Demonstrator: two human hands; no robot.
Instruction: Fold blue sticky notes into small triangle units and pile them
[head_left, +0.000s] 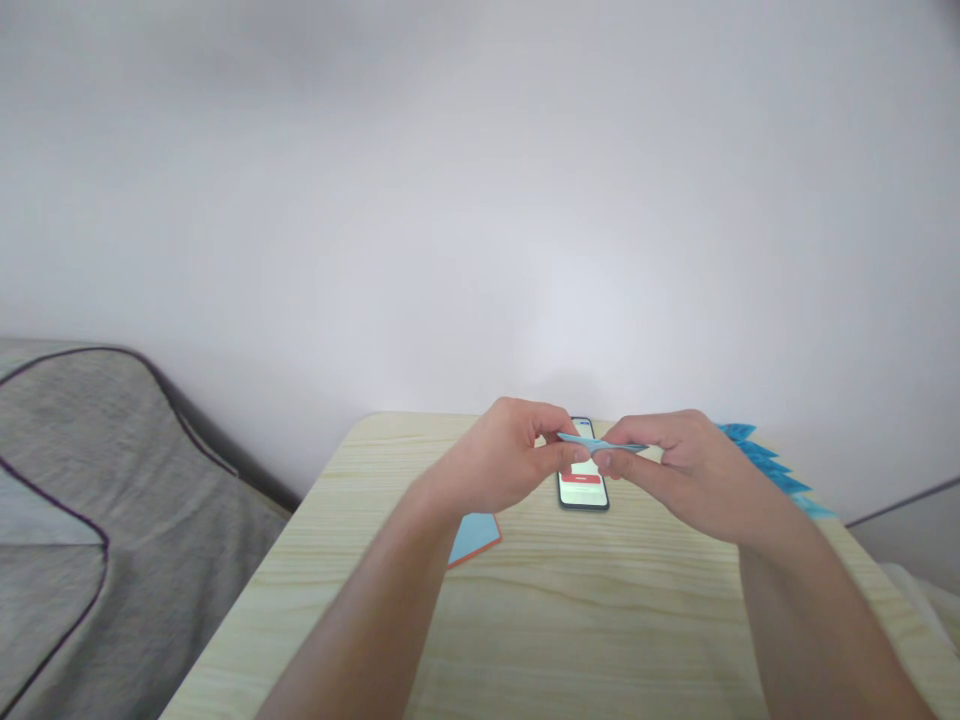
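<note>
Between my two hands is a small piece of folded light-blue paper [624, 447], seen nearly edge-on above the table. My left hand [517, 455] pinches its left part between thumb and fingers. On the other side, my right hand [671, 460] grips it with thumb and forefinger. The fingertips of both hands almost meet at the paper's middle and hide part of it. Below and behind them lies a smartphone [583, 495], its screen lit with a red bar. Partly covered by my left wrist, a light-blue sheet with an orange edge [477, 538] lies flat.
Several folded blue paper pieces [772, 468] lie in an overlapping row along the right side of the wooden table [570, 630]. A white wall [480, 200] rises behind the table. Grey cushioned fabric with dark piping [172, 530] stands at the left.
</note>
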